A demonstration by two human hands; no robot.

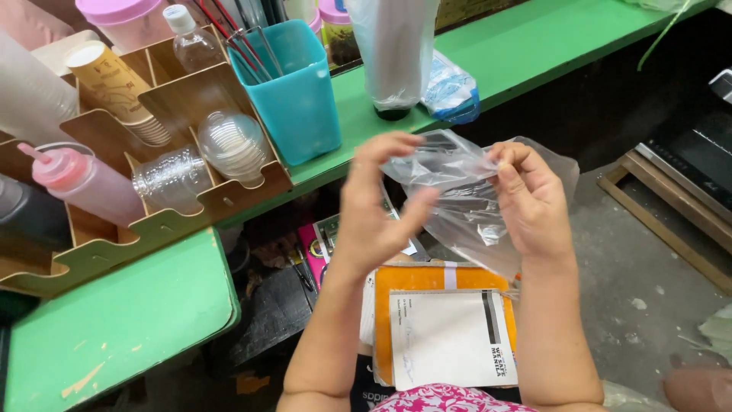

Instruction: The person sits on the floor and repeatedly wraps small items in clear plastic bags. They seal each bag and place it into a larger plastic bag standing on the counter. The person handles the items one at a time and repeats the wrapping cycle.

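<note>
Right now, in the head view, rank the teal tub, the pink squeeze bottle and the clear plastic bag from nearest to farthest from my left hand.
1. Clear plastic bag: pinched by the left hand and also held by the right hand.
2. Teal tub: up and to the left, on the green counter.
3. Pink squeeze bottle: far left, lying in the wooden organizer.

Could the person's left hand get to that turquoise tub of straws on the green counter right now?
Probably yes. The turquoise tub stands open-topped just up and left of the left hand, with nothing between them. But that hand is pinching the clear plastic bag together with the right hand, so it would have to let go first.
</note>
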